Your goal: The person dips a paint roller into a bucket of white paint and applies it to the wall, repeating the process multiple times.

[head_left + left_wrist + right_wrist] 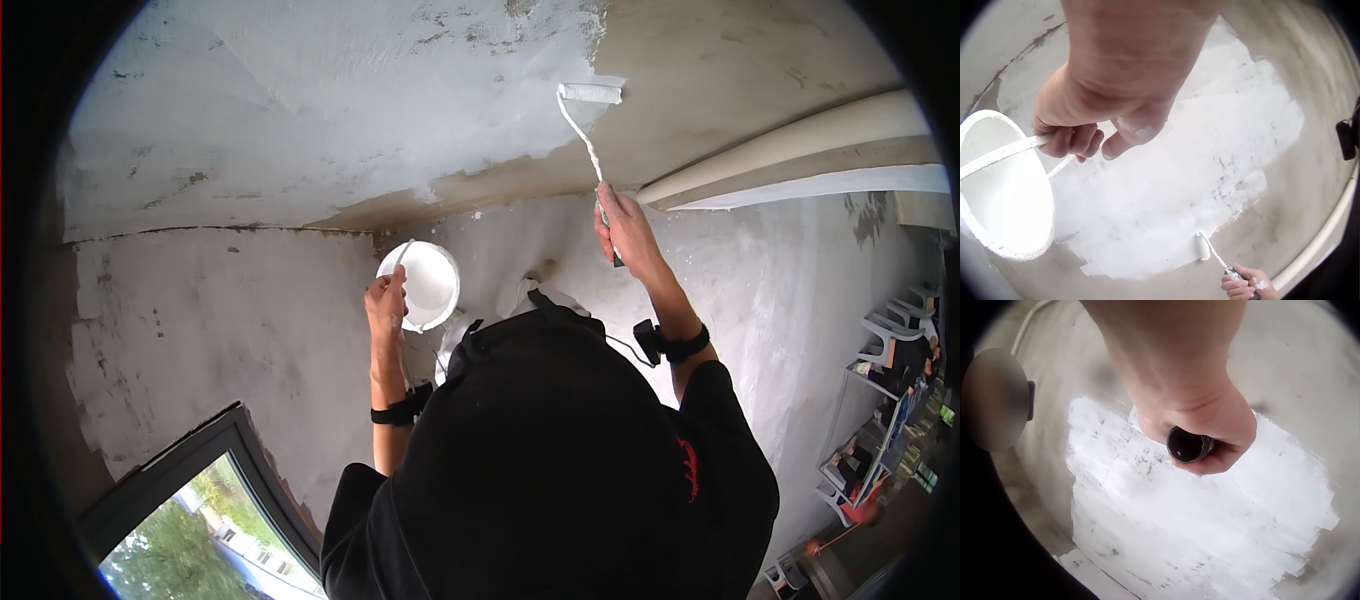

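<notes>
My right hand grips the dark handle of a paint roller, whose white roller head touches the surface at the border between white coating and bare grey-brown plaster. In the right wrist view the handle's round end shows in the curled fingers of the hand. My left hand holds the handle of a white bucket; the left wrist view shows the fingers of the hand curled round the bucket's handle, with the bucket hanging tilted.
A thick pale pipe-like strip runs along the edge at the right. A dark-framed window is at lower left. White chairs and a shelf with various items stand at the far right.
</notes>
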The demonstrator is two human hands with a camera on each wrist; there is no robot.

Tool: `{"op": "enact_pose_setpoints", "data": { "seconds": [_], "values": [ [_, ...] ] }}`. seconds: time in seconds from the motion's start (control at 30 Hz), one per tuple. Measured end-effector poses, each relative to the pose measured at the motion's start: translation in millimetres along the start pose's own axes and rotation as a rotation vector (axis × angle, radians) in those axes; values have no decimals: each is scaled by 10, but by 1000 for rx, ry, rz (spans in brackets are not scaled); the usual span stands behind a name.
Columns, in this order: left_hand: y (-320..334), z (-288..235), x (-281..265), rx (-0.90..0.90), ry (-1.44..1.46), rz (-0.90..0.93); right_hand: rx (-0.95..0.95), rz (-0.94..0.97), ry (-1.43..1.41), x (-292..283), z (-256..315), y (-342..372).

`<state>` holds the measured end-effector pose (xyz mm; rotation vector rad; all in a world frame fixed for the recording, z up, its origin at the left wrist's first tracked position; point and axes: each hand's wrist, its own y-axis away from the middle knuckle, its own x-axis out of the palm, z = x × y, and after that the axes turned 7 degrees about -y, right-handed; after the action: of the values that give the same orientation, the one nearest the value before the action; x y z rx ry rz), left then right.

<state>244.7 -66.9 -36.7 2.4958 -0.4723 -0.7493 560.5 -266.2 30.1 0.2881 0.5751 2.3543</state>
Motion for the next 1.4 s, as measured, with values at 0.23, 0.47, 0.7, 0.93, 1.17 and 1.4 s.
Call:
{"op": "enact_pose_setpoints", "data": {
  "seconds": [0.23, 0.47, 0.7, 0.93, 1.17, 1.4],
  "values": [
    [9, -40, 33, 48, -70, -20, -160, -79, -10, 12, -149, -5],
    [-28, 128, 33, 154, -96, -24, -523, -254, 278, -43, -135, -213],
    [72, 37, 11, 172, -172, -37, -692, -218, 237, 49, 352, -173],
    [-95, 78, -42, 277, -219, -16, -724, -111, -35, 245, 968, -170],
    [-80, -47, -176, 327, -213, 13, -618, 19, -233, 231, 709, -281],
    [-31, -124, -332, 306, -172, 71, -516, -157, -223, 350, -303, -365]
  ]
}}
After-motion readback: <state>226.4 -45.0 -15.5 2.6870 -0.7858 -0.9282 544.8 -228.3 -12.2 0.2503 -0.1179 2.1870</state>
